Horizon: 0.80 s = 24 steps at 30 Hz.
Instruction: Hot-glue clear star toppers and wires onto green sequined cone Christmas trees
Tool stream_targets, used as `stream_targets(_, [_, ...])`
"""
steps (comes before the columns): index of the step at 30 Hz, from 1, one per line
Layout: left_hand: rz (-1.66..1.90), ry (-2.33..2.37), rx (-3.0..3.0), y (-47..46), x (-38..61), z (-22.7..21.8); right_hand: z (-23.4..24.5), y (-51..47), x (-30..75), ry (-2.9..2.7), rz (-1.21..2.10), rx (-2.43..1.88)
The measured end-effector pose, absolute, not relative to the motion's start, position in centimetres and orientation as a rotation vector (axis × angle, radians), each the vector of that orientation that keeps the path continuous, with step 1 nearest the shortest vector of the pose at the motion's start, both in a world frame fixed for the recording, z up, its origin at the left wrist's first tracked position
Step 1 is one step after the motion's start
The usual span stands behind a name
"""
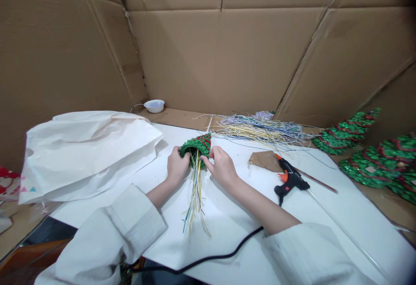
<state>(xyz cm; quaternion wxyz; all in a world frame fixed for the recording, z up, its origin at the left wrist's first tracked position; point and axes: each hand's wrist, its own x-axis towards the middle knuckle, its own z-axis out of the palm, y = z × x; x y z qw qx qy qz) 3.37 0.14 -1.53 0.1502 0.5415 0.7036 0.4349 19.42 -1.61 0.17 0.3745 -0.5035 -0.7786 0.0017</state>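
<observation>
A small green cone with red trim (198,144) lies on its side on the white table (227,224), its open end toward me. A bunch of thin yellow, white and green strands (196,189) trails out of that opening across the table. My left hand (177,166) grips the cone's left rim with fingers curled. My right hand (221,163) pinches the cone's right edge with its fingertips. Both sleeves are white.
A black and orange glue gun (290,179) lies right of my hands, its black cord (208,259) running toward me. A pile of loose strands (260,128) lies behind. Finished green cones (377,155) lie at right. A white plastic bag (87,150) sits left, a small white bowl (154,105) beyond. Cardboard walls surround.
</observation>
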Motion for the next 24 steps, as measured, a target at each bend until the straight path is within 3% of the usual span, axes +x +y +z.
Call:
stream_targets(18, [1.162,1.866,1.599,-0.6,2.5,-1.5,3.3,-2.9,19.6,-1.988,-0.042,-1.074])
stream_targets(21, [1.158,1.861,1.609,-0.7,2.4,-1.5,4.6,-3.2,19.9,-1.908,0.132,-1.028])
stream_targets(24, [1.147,1.857,1.622,-0.8,2.4,-1.5,5.9,-3.2,20.2,-1.863,0.652,-0.912])
